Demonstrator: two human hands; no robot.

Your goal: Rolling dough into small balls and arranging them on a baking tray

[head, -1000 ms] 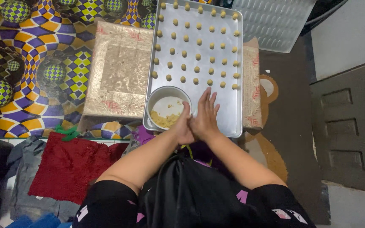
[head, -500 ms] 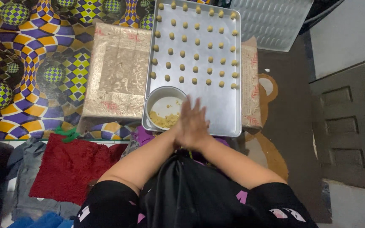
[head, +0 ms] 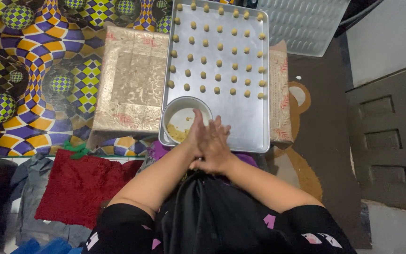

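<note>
Far left we see a patterned mat (head: pixel 38 70) w/ purple, yellow & green checks and spheres; below it a red shaggy rug (head: pixel 78 186) lies on the floor, w/ grey cloth (head: pixel 27 197) beside it and a bit of blue at the bottom edge. Next right, a beige-gold brocade cloth (head: pixel 130 82) covers a low surface, touching the left side of the metal baking tray (head: pixel 245 122). On the tray's upper part sit rows of small dough balls (head: pixel 218 62), spaced apart from each other; the near part is bare metal. In the tray's near-left corner stands a white bowl (head: pixel 180 117) w/ some yellowish dough (head: pixel 177 134) at its bottom. Just right of the bowl, over the tray's near edge, our left hand (head: pixel 196 136) & right hand (head: pixel 217 146) are pressed together palm to palm, fingers stretched out flat, not curled. We can't tell if anything lies between the palms. Further right, a brown rug w/ a bear figure (head: pixel 301 141) shows under the tray, a ribbed metal sheet (head: pixel 306 23) lies at the top, then dark grey panelling (head: pixel 386 136) far right.
</note>
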